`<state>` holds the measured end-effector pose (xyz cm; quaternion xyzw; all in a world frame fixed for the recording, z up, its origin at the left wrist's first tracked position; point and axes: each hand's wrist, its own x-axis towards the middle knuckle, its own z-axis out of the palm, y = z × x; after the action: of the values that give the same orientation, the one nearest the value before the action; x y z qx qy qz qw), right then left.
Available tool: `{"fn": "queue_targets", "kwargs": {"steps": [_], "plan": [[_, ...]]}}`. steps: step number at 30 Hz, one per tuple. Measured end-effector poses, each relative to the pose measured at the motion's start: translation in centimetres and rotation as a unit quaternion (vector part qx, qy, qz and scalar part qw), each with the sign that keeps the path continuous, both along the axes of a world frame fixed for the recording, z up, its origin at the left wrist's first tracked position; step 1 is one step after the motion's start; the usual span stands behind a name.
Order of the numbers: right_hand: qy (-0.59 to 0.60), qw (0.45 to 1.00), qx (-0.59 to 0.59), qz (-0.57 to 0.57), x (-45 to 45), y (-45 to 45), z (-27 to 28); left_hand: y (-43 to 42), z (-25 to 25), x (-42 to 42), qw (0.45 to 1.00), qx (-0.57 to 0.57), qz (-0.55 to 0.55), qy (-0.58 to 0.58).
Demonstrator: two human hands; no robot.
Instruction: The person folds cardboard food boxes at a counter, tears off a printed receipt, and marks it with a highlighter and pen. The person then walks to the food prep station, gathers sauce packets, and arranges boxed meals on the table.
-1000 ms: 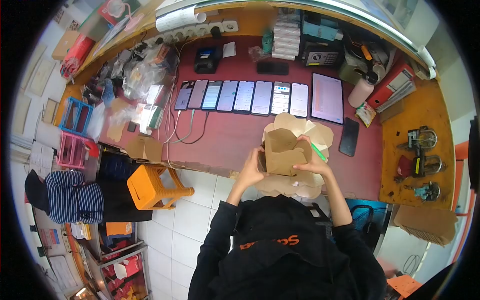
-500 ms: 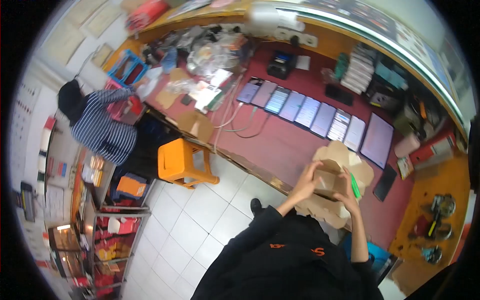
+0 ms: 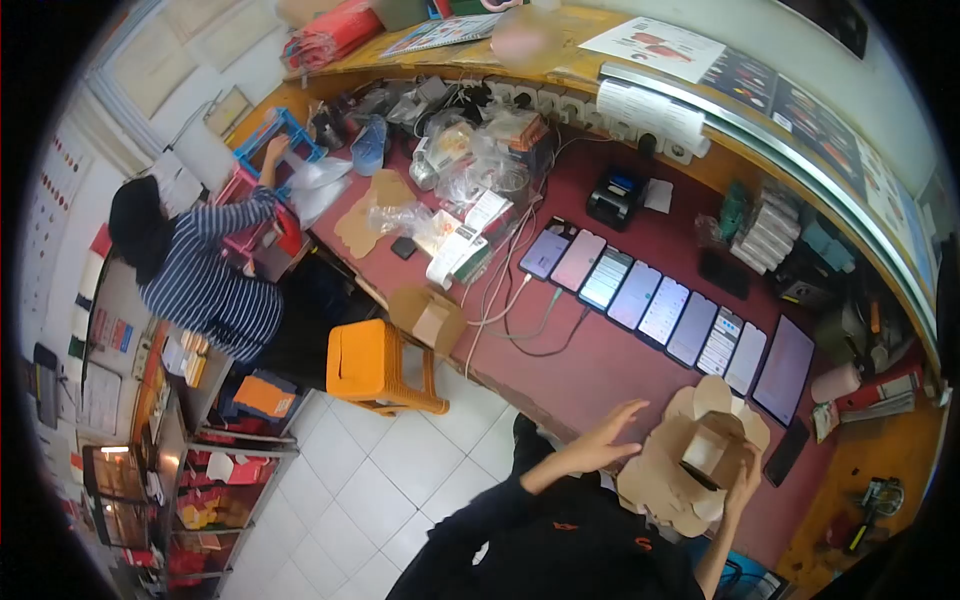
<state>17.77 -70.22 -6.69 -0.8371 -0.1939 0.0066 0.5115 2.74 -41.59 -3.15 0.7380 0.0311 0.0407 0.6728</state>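
A small brown cardboard box point(image 3: 712, 448) stands at the table's near right edge, its open side facing up. Wavy-edged pieces of cardboard point(image 3: 655, 478) spread around and under it. My left hand point(image 3: 605, 442) is to the left of the box, fingers stretched out and apart, with nothing in it. Along the box's right side, my right hand point(image 3: 742, 483) has its fingers against the cardboard wall; part of its grip is hidden.
A row of several lit phones point(image 3: 634, 298) lies across the red table point(image 3: 540, 390), with a tablet point(image 3: 783, 370) and a dark phone point(image 3: 787, 452) at its right end. Cables point(image 3: 505, 300) trail leftward. An orange stool point(image 3: 365, 365) and a person in a striped top point(image 3: 225, 285) are at left.
My left hand has come away from the box to the left and opened out. My right hand stays at the box's right side. The green object beside it no longer shows. The view has shifted.
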Motion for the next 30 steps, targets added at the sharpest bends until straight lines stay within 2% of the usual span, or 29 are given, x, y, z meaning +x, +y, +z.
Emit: {"fn": "queue_targets", "kwargs": {"steps": [2, 3, 5, 6, 7, 8, 10, 11, 12, 13, 14, 15, 16, 20, 22, 23, 30], "plan": [[0.013, 0.999, -0.022, -0.033, 0.5, -0.6, -0.6, 6.3, 3.5, -1.5, 0.998, 0.023, -0.023, 0.047], [0.066, 0.994, -0.072, -0.050, 0.5, -0.9, 0.1, 10.5, 5.7, -1.6, 0.996, 0.028, -0.022, 0.080], [0.124, 0.982, -0.121, -0.078, 0.5, -0.8, 1.0, 19.1, 5.3, -1.2, 0.980, 0.181, 0.075, 0.016], [0.114, 0.978, -0.141, -0.108, 0.4, -0.9, 1.2, 23.7, 5.9, -0.2, 0.981, 0.151, 0.117, 0.029], [0.104, 0.972, -0.161, -0.137, -0.3, -0.5, 1.4, 28.4, 3.2, 1.1, 0.970, 0.151, 0.189, 0.010], [0.111, 0.969, -0.165, -0.147, -1.2, 0.5, 2.0, 32.5, 2.7, 2.6, 0.969, 0.107, 0.222, 0.028], [-0.086, 0.953, -0.205, -0.207, -2.3, 2.8, 3.4, 40.1, -0.4, 5.3, 0.924, 0.246, 0.286, 0.064], [-0.086, 0.950, -0.212, -0.212, -2.7, 5.0, 4.6, 42.8, -1.7, 6.7, 0.895, 0.312, 0.315, 0.052], [-0.107, 0.952, -0.143, -0.248, -3.3, 8.2, 6.1, 44.9, -3.1, 8.0, 0.860, 0.376, 0.342, 0.040], [-0.127, 0.948, -0.073, -0.284, -4.2, 11.2, 7.3, 46.6, -4.6, 9.1, 0.865, 0.373, 0.334, 0.040], [-0.126, 0.945, -0.079, -0.292, -5.0, 13.4, 7.7, 48.2, -6.0, 10.2, 0.866, 0.358, 0.346, 0.037], [-0.135, 0.954, -0.132, -0.231, -5.8, 15.6, 7.9, 49.4, -7.1, 11.2, 0.867, 0.344, 0.359, 0.032], [-0.144, 0.958, -0.183, -0.168, -6.5, 17.7, 8.0, 50.2, -8.0, 12.1, 0.907, 0.212, 0.359, 0.058], [-0.008, 0.977, -0.214, -0.007, -9.8, 26.3, 6.6, 51.0, -7.0, 13.4, 0.918, 0.147, 0.339, 0.140], [-0.010, 0.979, -0.200, 0.034, -11.1, 28.6, 5.5, 51.6, -6.9, 12.9, 0.961, -0.048, 0.252, 0.100], [-0.014, 0.980, -0.184, 0.076, -11.6, 29.4, 5.2, 51.8, -7.0, 12.6, 0.962, -0.046, 0.250, 0.103], [0.023, 0.982, -0.153, 0.110, -11.9, 32.2, 4.8, 51.9, -7.2, 12.0, 0.974, -0.064, 0.207, 0.062]]}}
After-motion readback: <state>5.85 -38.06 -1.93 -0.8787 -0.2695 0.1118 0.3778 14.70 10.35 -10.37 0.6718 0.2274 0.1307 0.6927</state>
